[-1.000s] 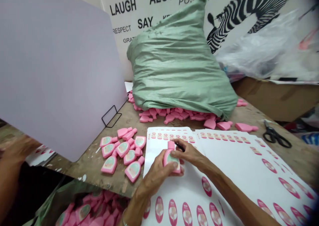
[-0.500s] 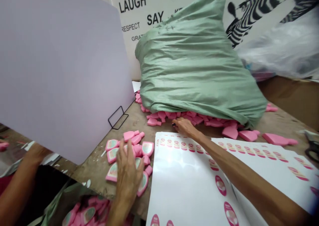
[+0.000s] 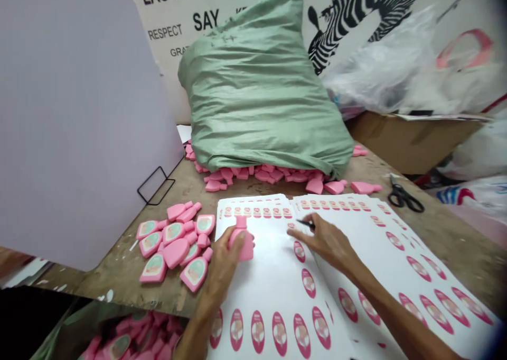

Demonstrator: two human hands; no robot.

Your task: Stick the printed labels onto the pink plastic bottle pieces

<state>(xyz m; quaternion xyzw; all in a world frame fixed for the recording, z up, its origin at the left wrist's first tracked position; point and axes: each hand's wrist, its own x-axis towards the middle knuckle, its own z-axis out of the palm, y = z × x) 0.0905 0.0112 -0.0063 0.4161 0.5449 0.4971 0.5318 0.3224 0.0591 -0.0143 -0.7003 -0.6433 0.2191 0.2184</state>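
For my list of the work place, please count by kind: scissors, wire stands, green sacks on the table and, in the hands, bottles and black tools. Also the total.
Scissors: 1
Wire stand: 1
Green sack: 1
Held bottle: 1
Held black tool: 1
Total: 5

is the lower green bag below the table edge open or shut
Open: pink bottles show inside the green bag.

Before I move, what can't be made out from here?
All in the head view:
- Pink bottle in the left hand: far side turned away, thumb covers part of the front.
- Dark tool in the right hand: too small to identify.
- Green sack: cloth hides its inside.
- Label sheet: fine print too small.
- Lower bag: cut off by the bottom edge.
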